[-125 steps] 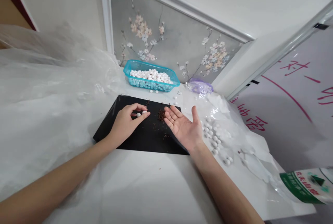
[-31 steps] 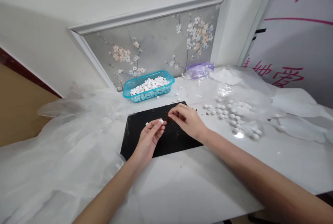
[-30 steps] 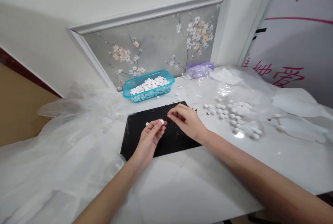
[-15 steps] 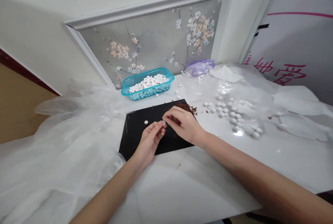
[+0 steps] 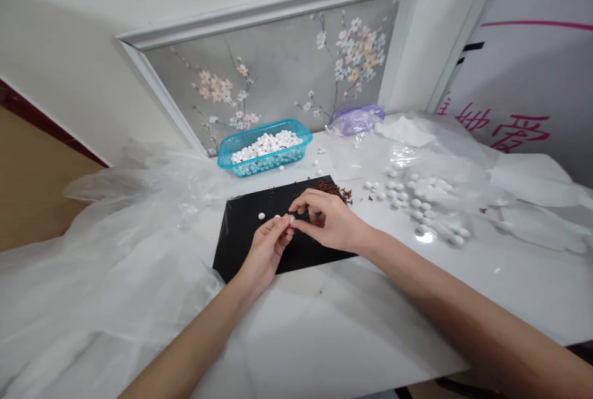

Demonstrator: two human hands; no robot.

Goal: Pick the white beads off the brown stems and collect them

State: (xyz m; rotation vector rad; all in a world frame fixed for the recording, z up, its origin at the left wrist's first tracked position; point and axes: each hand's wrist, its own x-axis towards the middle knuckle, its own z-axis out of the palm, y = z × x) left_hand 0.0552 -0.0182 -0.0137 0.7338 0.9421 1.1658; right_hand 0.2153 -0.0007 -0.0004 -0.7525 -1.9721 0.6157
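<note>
My left hand (image 5: 266,251) pinches a small white ball (image 5: 292,218) between thumb and fingertips, above a black board (image 5: 245,244). From the other side, my right hand (image 5: 327,217) has its thumb and index fingertip curved around the same ball. Whether anything else is between those fingertips is too small to tell. Another white ball (image 5: 262,216) lies on the board left of the hands, and one more shows partly behind the left fingers. Behind my right hand, a heap of reddish-brown slivers (image 5: 331,189) covers the board's far right corner, partly hidden.
At the back stands a blue-green plastic basket (image 5: 227,164) full of white balls. Loose white balls (image 5: 417,203) are spread on the white table (image 5: 361,325) to the right. Clear plastic sheeting (image 5: 115,263) lies left; more plastic and a purple item (image 5: 370,116) lie behind, against the wall.
The right thumb has lowered and parted from the index finger, opening a gap at the ball. The left hand keeps its pinch. The view has shifted slightly.
</note>
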